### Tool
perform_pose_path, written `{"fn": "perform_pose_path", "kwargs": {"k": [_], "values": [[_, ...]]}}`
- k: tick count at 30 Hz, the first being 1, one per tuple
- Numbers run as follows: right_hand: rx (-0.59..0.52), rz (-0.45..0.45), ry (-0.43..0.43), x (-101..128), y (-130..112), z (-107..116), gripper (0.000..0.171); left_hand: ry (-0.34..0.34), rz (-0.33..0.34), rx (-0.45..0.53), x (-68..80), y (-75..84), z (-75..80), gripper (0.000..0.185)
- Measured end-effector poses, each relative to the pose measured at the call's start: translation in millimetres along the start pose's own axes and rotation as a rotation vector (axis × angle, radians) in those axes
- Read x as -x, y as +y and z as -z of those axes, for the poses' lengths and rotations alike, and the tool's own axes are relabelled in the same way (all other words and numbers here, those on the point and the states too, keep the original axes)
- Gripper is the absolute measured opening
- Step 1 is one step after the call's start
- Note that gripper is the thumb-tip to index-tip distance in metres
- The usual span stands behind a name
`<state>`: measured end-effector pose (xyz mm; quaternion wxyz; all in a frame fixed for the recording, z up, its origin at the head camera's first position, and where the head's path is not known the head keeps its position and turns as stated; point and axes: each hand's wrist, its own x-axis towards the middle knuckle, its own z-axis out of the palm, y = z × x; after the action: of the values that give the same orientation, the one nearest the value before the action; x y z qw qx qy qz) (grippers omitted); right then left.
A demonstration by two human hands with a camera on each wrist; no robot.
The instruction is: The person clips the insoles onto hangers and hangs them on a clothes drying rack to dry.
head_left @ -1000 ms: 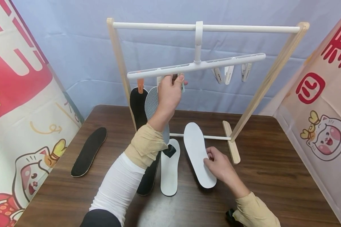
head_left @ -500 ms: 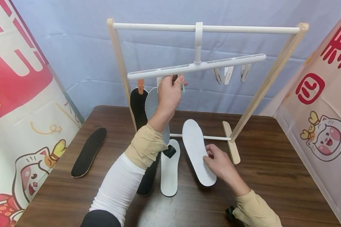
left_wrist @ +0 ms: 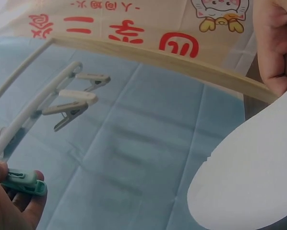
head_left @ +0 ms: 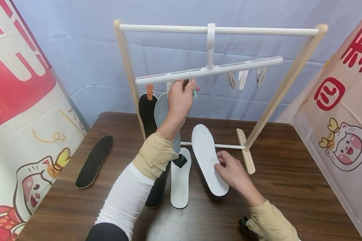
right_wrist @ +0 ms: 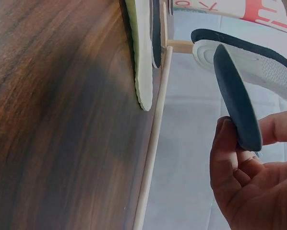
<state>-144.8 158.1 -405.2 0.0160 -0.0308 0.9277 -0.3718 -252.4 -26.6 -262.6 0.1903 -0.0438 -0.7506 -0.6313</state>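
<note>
My left hand (head_left: 181,100) pinches a teal clothespin (left_wrist: 26,182) hanging from the white clip hanger (head_left: 229,69). In my right hand (head_left: 231,170) is an insole (head_left: 207,157), gripped by one side edge, raised off the table and tilted. Its white face shows in the head view; the right wrist view shows its dark side. To the left of my left hand, an orange clothespin (head_left: 149,92) holds a black insole (head_left: 145,113). A grey textured insole (head_left: 161,108) hangs beside that one, partly behind my left arm. The jaws of the teal clothespin are hard to make out.
A wooden rack (head_left: 277,87) with a white top bar (head_left: 259,31) carries the tilted hanger. Several pale clothespins (head_left: 242,79) hang at its right. On the table (head_left: 289,187) lie a white insole (head_left: 180,187), a black insole (head_left: 94,164) at far left, and another black insole (head_left: 157,192).
My right hand has moved the white-faced insole slightly up and to the left, toward the hanger. My left hand stays at the teal clothespin.
</note>
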Motion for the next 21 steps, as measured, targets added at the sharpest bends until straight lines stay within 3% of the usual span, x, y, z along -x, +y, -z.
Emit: {"fn": "perform_pose_path", "kwargs": {"k": [21], "values": [[0.002, 0.015, -0.003, -1.0, -11.1, 6.8, 0.023, -0.005, 0.022, 0.004, 0.4, 1.4, 0.6, 0.026]]}}
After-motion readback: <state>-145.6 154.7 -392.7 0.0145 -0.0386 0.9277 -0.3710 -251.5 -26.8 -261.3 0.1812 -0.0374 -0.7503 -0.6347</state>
